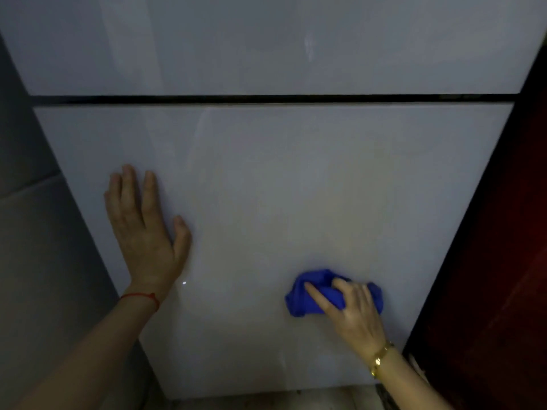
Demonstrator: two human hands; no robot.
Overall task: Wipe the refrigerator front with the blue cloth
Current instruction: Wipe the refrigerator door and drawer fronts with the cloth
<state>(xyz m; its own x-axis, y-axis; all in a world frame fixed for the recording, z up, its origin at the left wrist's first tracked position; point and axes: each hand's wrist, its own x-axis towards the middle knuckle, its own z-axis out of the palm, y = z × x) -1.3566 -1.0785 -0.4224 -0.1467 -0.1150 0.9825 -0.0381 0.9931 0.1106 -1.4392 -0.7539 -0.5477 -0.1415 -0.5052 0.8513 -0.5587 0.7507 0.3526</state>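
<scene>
The refrigerator front [281,179] is a glossy white panel that fills most of the head view, split by a dark horizontal gap between an upper and a lower door. My right hand [353,312] presses a bunched blue cloth [307,294] against the lower door, low and to the right. Part of the cloth is hidden under the fingers. My left hand [145,229] lies flat on the lower door at the left, fingers spread upward, holding nothing.
A grey tiled wall [35,232] runs along the left of the fridge. A dark red surface [497,261] stands close on the right. A strip of floor [266,402] shows below the door's bottom edge.
</scene>
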